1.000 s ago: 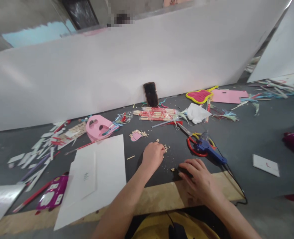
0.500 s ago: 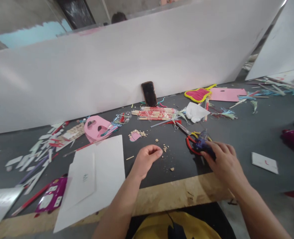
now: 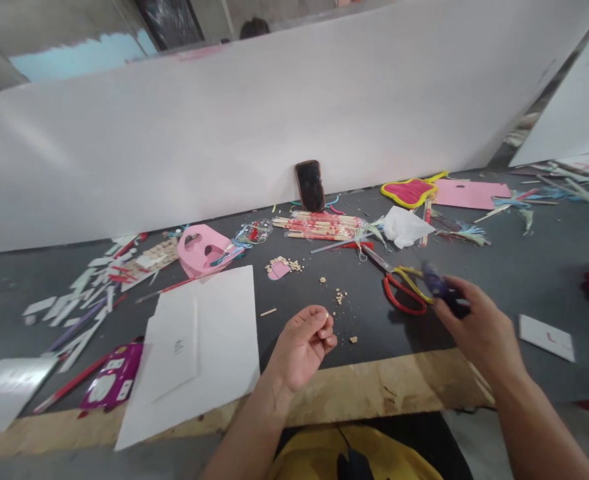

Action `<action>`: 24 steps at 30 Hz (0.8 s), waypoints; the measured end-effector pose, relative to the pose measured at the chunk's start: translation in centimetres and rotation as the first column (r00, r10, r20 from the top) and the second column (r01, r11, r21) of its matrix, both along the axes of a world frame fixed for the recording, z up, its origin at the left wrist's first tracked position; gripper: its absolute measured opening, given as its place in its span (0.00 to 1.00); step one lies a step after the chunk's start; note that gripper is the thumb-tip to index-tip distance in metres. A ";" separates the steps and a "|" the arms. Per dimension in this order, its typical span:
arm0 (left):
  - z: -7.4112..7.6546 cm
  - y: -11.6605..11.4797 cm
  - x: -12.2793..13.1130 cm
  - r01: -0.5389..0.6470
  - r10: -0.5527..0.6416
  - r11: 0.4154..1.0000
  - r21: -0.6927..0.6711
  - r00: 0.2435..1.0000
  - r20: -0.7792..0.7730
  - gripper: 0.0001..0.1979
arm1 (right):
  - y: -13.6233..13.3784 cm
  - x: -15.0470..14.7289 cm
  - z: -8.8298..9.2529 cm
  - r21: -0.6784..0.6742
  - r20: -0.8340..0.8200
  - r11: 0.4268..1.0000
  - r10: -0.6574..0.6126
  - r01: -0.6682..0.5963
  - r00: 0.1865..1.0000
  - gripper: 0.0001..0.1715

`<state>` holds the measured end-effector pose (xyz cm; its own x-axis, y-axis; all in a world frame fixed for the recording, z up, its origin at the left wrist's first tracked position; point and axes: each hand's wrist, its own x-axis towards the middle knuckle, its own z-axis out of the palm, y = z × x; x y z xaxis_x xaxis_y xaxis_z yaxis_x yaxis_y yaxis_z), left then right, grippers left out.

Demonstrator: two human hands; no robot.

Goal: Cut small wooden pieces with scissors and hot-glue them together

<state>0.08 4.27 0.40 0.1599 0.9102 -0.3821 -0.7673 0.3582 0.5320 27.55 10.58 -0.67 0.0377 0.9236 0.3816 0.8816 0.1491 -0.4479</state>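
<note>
My left hand (image 3: 304, 343) is turned palm up near the table's front edge, thumb and forefinger pinched on a tiny pale bead (image 3: 326, 315). My right hand (image 3: 479, 323) is wrapped round the black handle of a dark blue tool (image 3: 437, 283), blurred, its tip pointing up and away. Left of the tool lie scissors (image 3: 405, 296) with red and yellow handles. Small beads (image 3: 340, 295) are scattered just beyond my left hand. Farther back, more beads surround a small pink heart-shaped piece (image 3: 278, 269).
A phone (image 3: 310, 186) leans on the white partition (image 3: 214, 120). Wrapped sticks (image 3: 319, 225) and white tissue (image 3: 405, 227) lie before it. White sheets (image 3: 224, 333), a purple case (image 3: 113, 375) and strips are at left; a white block (image 3: 546, 337) is at right.
My left hand has rolled palm up, a bead now showing at its fingertips. My right hand has lifted the blue tool to the right, off the scissors. The view has shifted slightly.
</note>
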 end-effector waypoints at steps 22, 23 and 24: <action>0.3 -0.6 0.5 -0.043 0.043 0.999 0.005 0.998 0.036 0.06 | -8.4 -7.3 3.0 -0.185 -0.893 0.841 0.072 -0.509 0.445 0.22; 0.3 -0.6 0.5 -0.041 0.041 0.999 0.011 0.998 0.038 0.06 | -8.4 -7.5 3.0 -0.180 -0.895 0.837 0.077 -0.516 0.439 0.22; 0.4 -0.7 0.5 -0.040 0.039 0.999 0.016 0.998 0.041 0.05 | -8.4 -7.6 3.0 -0.178 -0.897 0.835 0.079 -0.520 0.435 0.22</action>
